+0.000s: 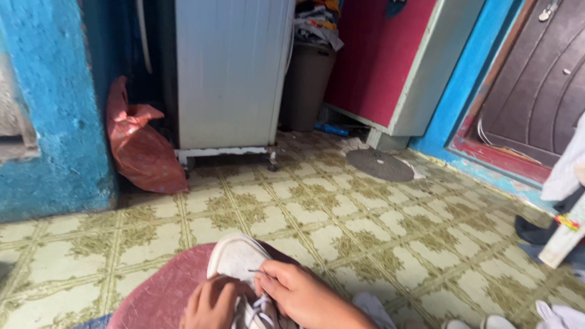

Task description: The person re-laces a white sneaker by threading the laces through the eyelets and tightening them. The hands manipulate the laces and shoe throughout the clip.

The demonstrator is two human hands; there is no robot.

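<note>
At bottom centre of the head view, both hands work on a white shoe. Right hand: fingers are curled narrow, with thumb and forefinger pinched on a thin dark lace end that projects leftward over the shoe's toe. Left hand: fingers are bent and closed against the shoe's left side, just below the toe cap; whether they also grip a lace cannot be told. White laces cross between the two hands, partly hidden by the knuckles.

The shoe points away from the person, toe up-frame, and rests on a round dark-red pad with a mottled surface. The shoe's rear half runs out of frame at the lower edge.

The pad lies on a tiled floor with a cream and olive pattern. More white items, too cropped to identify, sit at the lower right corner.

Farther out, a white cabinet on small feet stands at upper centre. A red plastic bag leans beside it against a blue wall. A grey bin, heaped with cloth, stands to the right of the cabinet, next to a magenta panel. A round grey mat lies on the floor before that panel. A dark brown door in a blue frame occupies the upper right.
</note>
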